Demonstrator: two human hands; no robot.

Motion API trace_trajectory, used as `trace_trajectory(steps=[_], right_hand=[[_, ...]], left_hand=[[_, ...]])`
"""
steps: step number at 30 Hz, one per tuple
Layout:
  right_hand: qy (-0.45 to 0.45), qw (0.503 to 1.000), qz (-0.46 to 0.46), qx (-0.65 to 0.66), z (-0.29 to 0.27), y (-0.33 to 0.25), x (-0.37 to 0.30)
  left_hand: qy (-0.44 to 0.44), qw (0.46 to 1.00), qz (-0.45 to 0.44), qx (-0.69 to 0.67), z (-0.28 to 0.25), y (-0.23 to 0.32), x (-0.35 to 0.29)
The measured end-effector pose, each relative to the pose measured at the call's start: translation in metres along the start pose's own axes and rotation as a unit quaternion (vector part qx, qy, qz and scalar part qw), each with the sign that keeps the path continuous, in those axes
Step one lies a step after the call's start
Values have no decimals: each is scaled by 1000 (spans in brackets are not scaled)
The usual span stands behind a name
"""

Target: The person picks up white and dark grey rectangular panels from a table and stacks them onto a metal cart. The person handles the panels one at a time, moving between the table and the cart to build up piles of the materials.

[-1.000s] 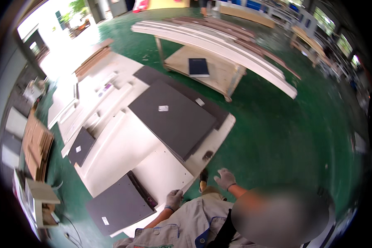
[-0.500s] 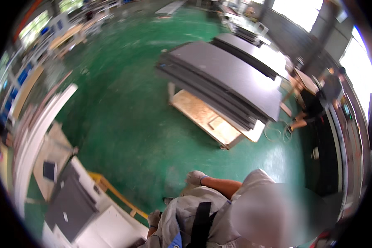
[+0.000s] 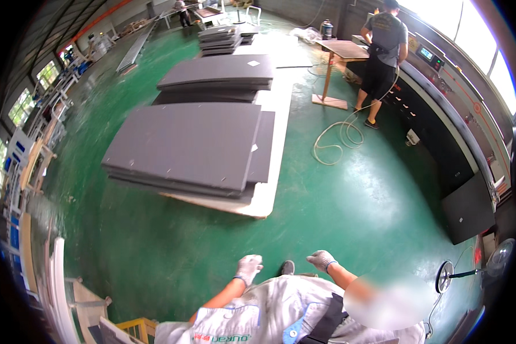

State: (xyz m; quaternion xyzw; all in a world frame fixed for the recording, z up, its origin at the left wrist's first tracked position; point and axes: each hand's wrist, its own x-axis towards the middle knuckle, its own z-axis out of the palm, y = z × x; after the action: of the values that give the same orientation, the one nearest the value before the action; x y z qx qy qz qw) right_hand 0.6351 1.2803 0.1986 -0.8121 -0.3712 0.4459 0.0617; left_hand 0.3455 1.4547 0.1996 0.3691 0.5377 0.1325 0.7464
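Observation:
My left hand (image 3: 250, 268), in a pale work glove, hangs over the green floor in front of my body. Its fingers are loosely bent and a little apart, with nothing seen in them. Gloved the same way, my right hand (image 3: 322, 260) is held out on the other side of my shoe (image 3: 287, 268). Its fingers are curled in, and no object shows in it. Neither hand touches anything. Ahead, a stack of large dark grey panels (image 3: 183, 143) lies on a pale board (image 3: 269, 198), with further grey panels (image 3: 218, 71) behind.
A long machine (image 3: 427, 123) with a control screen (image 3: 426, 53) runs along the right, where a co-worker (image 3: 384, 57) stands by a small wooden table (image 3: 344, 49). A hose (image 3: 332, 140) coils on the floor. A handwheel (image 3: 444, 277) and leaning panel (image 3: 470, 209) are at right.
My view has turned to the right, so the panel stack now appears left of centre. The co-worker now stands more upright. Both my hands are now in front of my body.

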Motion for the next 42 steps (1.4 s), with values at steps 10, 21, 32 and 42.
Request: trace_trajectory(steps=[10, 21, 32, 42], right_hand=[[238, 933, -120, 242, -289, 20, 129], [-24, 978, 176, -111, -377, 283, 281], [59, 913, 306, 265, -649, 236, 624], [-28, 808, 16, 589, -950, -40, 985]], left_hand=[[-295, 908, 117, 275, 288, 187, 107], [-87, 995, 56, 11, 371, 356, 303], [-71, 997, 19, -6, 484, 495, 548], [135, 990, 41, -8, 483, 588, 672]])
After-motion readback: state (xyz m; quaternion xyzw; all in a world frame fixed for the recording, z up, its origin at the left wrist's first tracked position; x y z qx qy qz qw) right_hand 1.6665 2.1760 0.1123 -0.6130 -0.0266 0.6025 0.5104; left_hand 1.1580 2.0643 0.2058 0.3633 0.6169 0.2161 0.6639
